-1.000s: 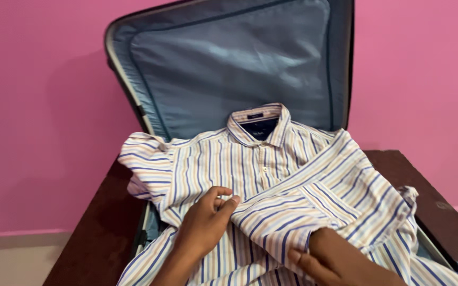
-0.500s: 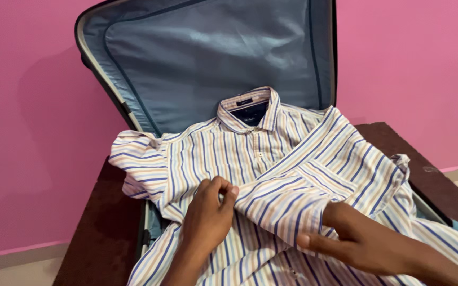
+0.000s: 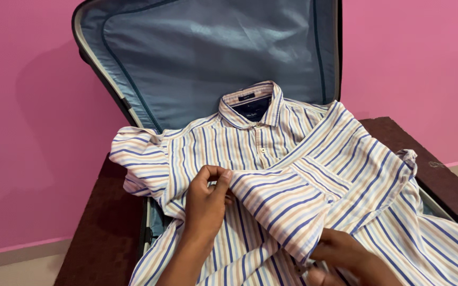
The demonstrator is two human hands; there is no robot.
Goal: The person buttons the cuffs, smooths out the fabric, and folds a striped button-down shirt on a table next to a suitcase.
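A striped button-up shirt (image 3: 271,159), white with blue and tan stripes, lies face up across an open suitcase (image 3: 213,58), its collar toward the raised lid. One sleeve is folded diagonally over the chest. My left hand (image 3: 208,198) pinches the cuff end of that folded sleeve near the shirt's button line. My right hand (image 3: 340,257) grips the striped cloth lower down, at the bottom edge of the view, partly cut off.
The suitcase has a blue lining and its lid stands upright against a pink wall (image 3: 27,132). It rests on a dark brown table (image 3: 102,233). A pale floor strip (image 3: 17,270) shows at the lower left.
The view has shifted slightly. My left hand stays pinched on the sleeve end while my right hand has slid lower and toward the bottom edge along the folded sleeve.
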